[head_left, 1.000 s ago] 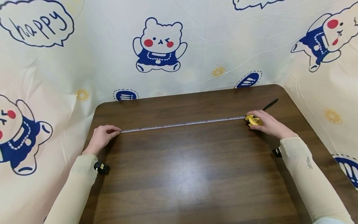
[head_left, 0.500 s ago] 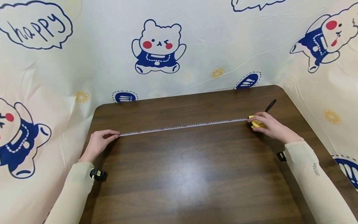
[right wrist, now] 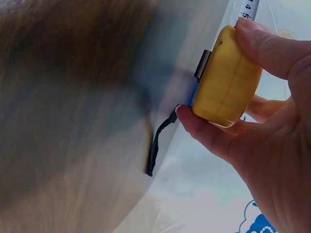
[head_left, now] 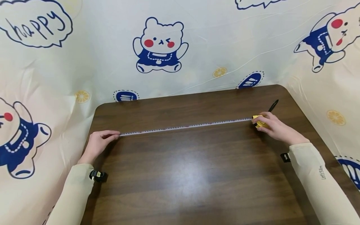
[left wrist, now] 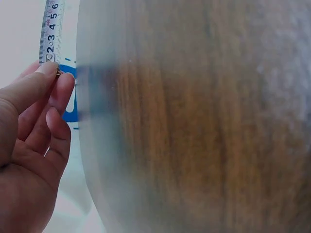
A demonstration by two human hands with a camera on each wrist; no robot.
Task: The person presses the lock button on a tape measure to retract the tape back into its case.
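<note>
Tape-measure blade (head_left: 185,127) pinched by left hand (head_left: 97,142), centre-left; yellow case (right wrist: 227,80) gripped by right hand (head_left: 278,128), centre-right; recoil risked if pinch slips.

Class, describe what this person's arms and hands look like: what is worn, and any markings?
The left hand and right hand wear no gloves. The left sleeve and right sleeve are pale cream, reaching the wrists; small dark lettering marks the right one. A black device shows at each wrist.
</note>
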